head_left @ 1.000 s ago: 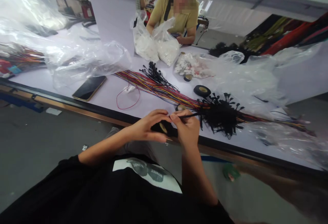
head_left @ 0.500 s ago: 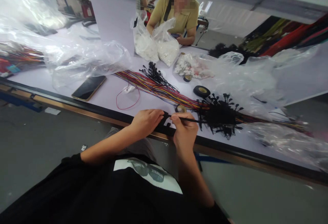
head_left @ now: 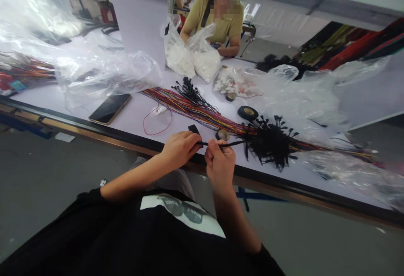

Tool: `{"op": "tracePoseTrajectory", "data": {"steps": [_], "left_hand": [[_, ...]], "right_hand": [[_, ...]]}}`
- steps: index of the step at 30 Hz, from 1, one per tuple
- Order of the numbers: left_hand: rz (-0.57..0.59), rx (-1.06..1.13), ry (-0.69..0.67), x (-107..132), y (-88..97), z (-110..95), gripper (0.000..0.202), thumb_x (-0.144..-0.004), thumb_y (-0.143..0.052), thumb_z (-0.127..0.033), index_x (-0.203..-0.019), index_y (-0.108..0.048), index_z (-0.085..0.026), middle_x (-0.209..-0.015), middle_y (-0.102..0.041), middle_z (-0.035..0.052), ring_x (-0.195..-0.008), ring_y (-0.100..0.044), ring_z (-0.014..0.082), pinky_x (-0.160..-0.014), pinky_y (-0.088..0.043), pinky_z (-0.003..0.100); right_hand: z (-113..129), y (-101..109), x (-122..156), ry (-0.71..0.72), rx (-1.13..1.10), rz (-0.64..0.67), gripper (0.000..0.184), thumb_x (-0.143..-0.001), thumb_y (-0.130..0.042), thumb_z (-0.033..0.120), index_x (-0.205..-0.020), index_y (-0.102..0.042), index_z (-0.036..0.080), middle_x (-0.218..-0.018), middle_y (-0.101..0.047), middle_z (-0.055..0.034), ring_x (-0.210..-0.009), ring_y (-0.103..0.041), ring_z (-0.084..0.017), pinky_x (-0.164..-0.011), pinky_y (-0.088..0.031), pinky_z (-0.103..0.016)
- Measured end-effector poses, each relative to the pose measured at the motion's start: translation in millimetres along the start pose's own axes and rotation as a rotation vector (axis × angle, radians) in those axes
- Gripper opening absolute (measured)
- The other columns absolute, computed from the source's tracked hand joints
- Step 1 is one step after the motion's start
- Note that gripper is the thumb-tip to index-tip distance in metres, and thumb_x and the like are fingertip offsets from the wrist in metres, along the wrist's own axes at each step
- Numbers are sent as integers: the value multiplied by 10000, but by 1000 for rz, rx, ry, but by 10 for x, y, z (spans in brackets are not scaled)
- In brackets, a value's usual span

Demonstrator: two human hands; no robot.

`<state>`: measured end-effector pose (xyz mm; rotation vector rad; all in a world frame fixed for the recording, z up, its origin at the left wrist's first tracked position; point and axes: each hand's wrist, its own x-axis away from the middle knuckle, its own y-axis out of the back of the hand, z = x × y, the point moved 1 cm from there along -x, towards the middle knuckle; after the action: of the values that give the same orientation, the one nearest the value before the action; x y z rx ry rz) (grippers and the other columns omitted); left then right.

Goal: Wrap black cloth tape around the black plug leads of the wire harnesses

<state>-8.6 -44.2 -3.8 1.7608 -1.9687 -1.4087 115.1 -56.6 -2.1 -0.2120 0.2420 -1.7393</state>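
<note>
Between my two hands runs a thin black cable (head_left: 236,143), whose right end reaches a pile of black connectors (head_left: 271,143). My left hand (head_left: 179,147) is closed, its thumb and fingers pinching the cable's left end. A flat black piece (head_left: 193,130) sticks up past those fingers; whether it is joined to the cable is hidden. Just to the right, my right hand (head_left: 221,164) is closed around the cable. A small tape roll (head_left: 222,134) lies beyond my right fingers. Behind it stretches a bundle of red, yellow and black wires (head_left: 189,110).
A phone (head_left: 110,109) and a pink wire loop (head_left: 144,124) lie to the left. A black tape roll (head_left: 248,112) sits behind the wires. Bags of white parts (head_left: 205,61) stand at the back, before a seated person (head_left: 232,19). Clear plastic (head_left: 315,99) covers the right side.
My right hand has turned and moved slightly left and down along the cable. The flat black piece now points up beyond my left fingers instead of lying between the hands.
</note>
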Motion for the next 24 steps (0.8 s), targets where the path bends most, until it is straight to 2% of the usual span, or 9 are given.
{"op": "tracePoseTrajectory", "data": {"steps": [7,9,12,14,16,19,22,24], "left_hand": [[-18,-123,5,15,30,-6,154,-836,-463,-260,-846,-599,-188,-842,-597,54,-790,-556,169,-659,-405,261],[-13,-107,-3,29,38,-22,164,-841,-450,-247,-857,-602,-187,-876,-597,59,-797,-558,166,-657,-408,256],[14,-28,0,53,30,-42,199,-855,-427,-243,-935,-604,-197,-815,-600,46,-723,-555,148,-631,-403,245],[22,50,-1,61,14,-46,204,-852,-436,-251,-952,-605,-194,-779,-606,43,-684,-551,141,-621,-400,243],[23,142,9,58,2,-42,178,-837,-460,-251,-895,-611,-176,-774,-618,49,-678,-556,140,-628,-403,245],[32,315,81,35,5,-28,130,-802,-487,-228,-774,-592,-157,-712,-608,29,-641,-550,123,-616,-407,231],[71,541,247,12,22,-13,102,-773,-484,-208,-733,-559,-152,-583,-533,-34,-494,-492,70,-517,-376,186],[104,669,345,5,27,-4,94,-756,-496,-218,-713,-542,-148,-518,-480,-62,-427,-456,49,-468,-345,166]], "right_hand": [[34,-61,17,-106,-102,33,379,-629,-723,341,-582,-373,205,-400,-317,126,-328,-241,-9,-299,-181,-139],[39,-48,11,-85,-70,31,386,-625,-726,360,-567,-379,201,-391,-334,122,-324,-250,-10,-303,-185,-147],[39,0,-24,1,34,14,403,-625,-719,402,-532,-383,199,-373,-342,110,-320,-273,-23,-309,-189,-170],[42,38,-55,71,145,16,394,-647,-697,427,-522,-401,199,-363,-337,104,-322,-279,-34,-319,-198,-188],[61,68,-79,159,303,33,370,-682,-665,441,-528,-434,196,-382,-369,88,-349,-324,-51,-352,-249,-203],[123,95,-88,309,584,99,283,-736,-603,442,-627,-529,192,-543,-535,31,-500,-487,-99,-496,-393,-236],[193,122,-76,381,865,235,252,-755,-565,446,-807,-581,200,-771,-623,-20,-682,-566,-150,-633,-445,-280],[233,142,-66,379,1019,372,243,-794,-517,427,-881,-581,209,-839,-637,-31,-744,-580,-167,-670,-445,-288]]}}
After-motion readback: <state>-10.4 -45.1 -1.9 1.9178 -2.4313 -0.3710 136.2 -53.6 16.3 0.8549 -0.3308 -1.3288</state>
